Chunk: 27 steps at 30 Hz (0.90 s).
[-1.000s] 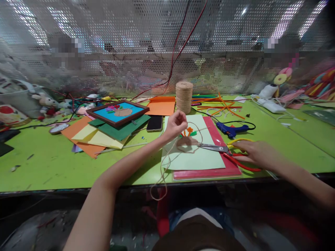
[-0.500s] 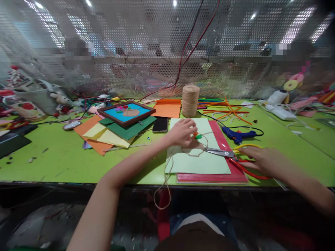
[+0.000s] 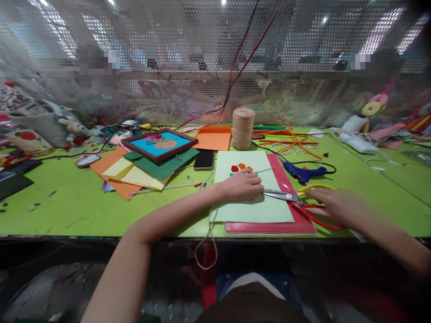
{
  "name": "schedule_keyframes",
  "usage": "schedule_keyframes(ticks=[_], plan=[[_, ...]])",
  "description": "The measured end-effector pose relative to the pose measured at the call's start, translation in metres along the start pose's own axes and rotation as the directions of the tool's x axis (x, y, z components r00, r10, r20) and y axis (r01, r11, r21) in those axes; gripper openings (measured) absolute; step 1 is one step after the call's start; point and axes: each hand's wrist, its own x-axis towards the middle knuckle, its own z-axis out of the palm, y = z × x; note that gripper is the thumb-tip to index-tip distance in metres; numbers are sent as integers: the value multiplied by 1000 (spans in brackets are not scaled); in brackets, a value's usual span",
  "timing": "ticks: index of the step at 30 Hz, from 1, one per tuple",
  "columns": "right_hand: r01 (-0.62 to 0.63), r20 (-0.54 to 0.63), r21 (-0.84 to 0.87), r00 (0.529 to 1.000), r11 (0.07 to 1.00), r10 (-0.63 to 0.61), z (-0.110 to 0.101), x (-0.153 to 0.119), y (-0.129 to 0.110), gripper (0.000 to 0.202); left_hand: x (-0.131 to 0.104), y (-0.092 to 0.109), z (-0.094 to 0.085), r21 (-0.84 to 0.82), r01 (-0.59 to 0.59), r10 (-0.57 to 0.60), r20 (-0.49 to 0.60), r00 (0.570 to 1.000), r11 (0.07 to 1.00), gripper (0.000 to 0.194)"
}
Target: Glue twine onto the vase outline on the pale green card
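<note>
Head view: the pale green sheet (image 3: 235,208) lies partly over a red folder (image 3: 269,228), with red and orange flowers (image 3: 241,167) on its upper half. My left hand (image 3: 247,186) rests on the sheet; whether its fingers grasp anything, I cannot tell. A strand of twine (image 3: 210,229) loops over the table's near edge. My right hand (image 3: 323,202) grasps the scissors (image 3: 279,194) by their yellow and red handles, tips just beside my left hand. Beyond the sheet stands a twine spool (image 3: 243,130); a blue glue gun (image 3: 305,171) lies to its right, a phone (image 3: 204,159) to its left.
</note>
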Motion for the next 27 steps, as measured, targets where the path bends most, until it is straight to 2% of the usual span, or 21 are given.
schedule_keyframes(ticks=[4, 7, 10, 12, 18, 23, 27], plan=[[-20, 28, 48, 999, 999, 19, -3, 0, 0, 39, -6, 1, 5, -98, 143, -140, 33, 990, 985, 19], [-24, 50, 115, 999, 993, 18, -6, 2, 0, 41, -7, 4, 6, -204, 312, -294, 115, 949, 928, 22], [-28, 56, 158, 998, 987, 19, -9, 5, 0, 43, -6, 5, 5, -297, 416, -367, 208, 907, 860, 16], [-31, 60, 173, 998, 984, 21, -12, 6, 0, 44, -6, 4, 4, -332, 434, -373, 233, 898, 837, 13], [-55, 67, 201, 997, 978, 42, -17, 8, -4, 42, -7, 4, 4, -360, 434, -380, 213, 900, 826, 12], [-29, 62, 215, 998, 976, 16, -11, 4, -2, 41, -7, 4, 4, -353, 451, -390, 232, 891, 820, 13], [19, 93, 152, 995, 988, -33, -6, 4, 0, 36, -6, 4, 3, -362, 447, -393, 215, 894, 818, 12]])
